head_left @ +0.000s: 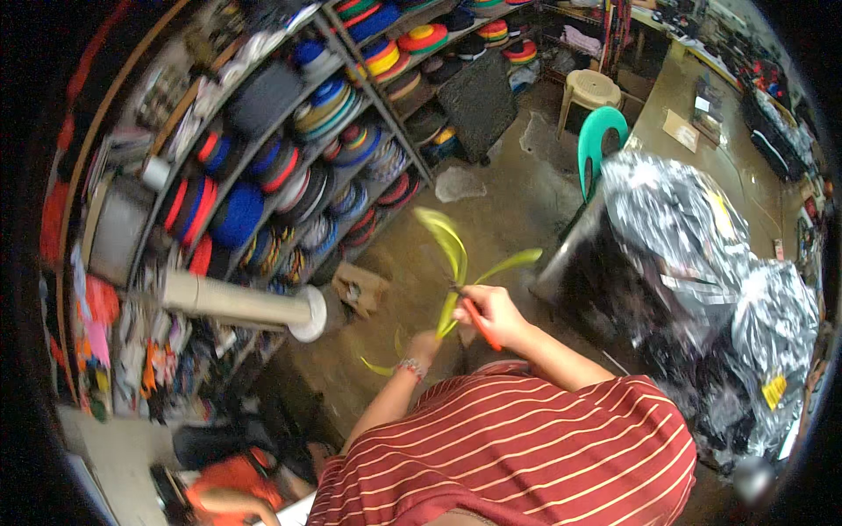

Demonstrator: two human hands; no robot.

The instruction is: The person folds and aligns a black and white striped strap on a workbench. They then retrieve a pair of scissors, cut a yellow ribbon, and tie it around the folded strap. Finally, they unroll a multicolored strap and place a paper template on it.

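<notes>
In front of my body, my left hand (427, 347) is closed round the lower part of a yellow-green strap (449, 245). The strap is thin and flat, and its loops and loose ends fan out above and to both sides. Close on its right, my right hand (495, 311) grips a red-handled hand tool (481, 323). Its dark tip touches or lies just beside the strap. Motion blur hides whether it is scissors or pliers. A beaded bracelet (410, 366) circles my left wrist.
Shelves (377, 70) with coloured webbing rolls (425, 38) stand at left and back. A pale cardboard tube (228, 296) juts in from the left, near an opened carton (360, 289). Shiny plastic-wrapped bundles (675, 228) and a green chair (599, 145) are right. A person in orange (232, 482) sits lower left.
</notes>
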